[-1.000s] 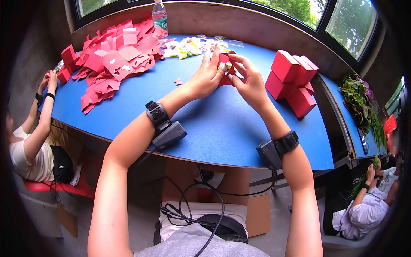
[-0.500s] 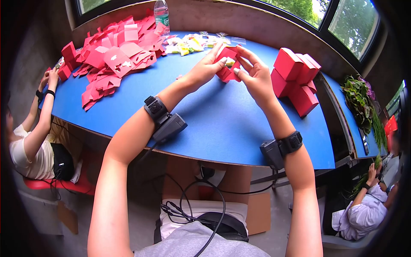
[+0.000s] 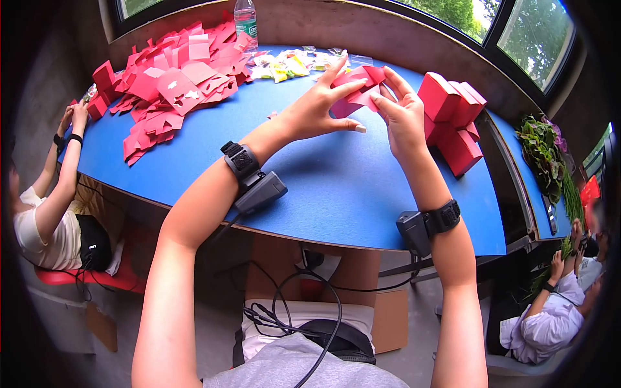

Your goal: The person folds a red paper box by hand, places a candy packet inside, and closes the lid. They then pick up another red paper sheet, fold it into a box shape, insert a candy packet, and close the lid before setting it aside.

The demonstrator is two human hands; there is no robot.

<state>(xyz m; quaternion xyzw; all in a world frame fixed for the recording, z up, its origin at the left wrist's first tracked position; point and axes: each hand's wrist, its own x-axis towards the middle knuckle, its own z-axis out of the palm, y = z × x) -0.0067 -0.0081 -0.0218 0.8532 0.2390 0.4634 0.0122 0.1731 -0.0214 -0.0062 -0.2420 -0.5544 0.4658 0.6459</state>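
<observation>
A partly folded red paper box [image 3: 357, 85] is held up over the blue table [image 3: 310, 194]. My right hand [image 3: 402, 113] pinches its right side between thumb and fingers. On the other side my left hand [image 3: 318, 107] has its fingers spread, with the fingertips along the box's left side and the thumb stretched out below it. The inside of the box is hard to make out. Just right of my right hand stand several closed red boxes [image 3: 446, 116], stacked together.
A large heap of flat red paper pieces [image 3: 184, 87] covers the back left, beside a water bottle [image 3: 246, 26]. Small yellow and white packets [image 3: 284, 64] lie behind my left hand. A co-worker's hands [image 3: 77, 116] are at the far left; greens [image 3: 543, 155] lie right.
My left hand has opened, its thumb moving off the paper. The red box has turned and shifted slightly right with my right hand. The yellow piece seen in it earlier no longer shows.
</observation>
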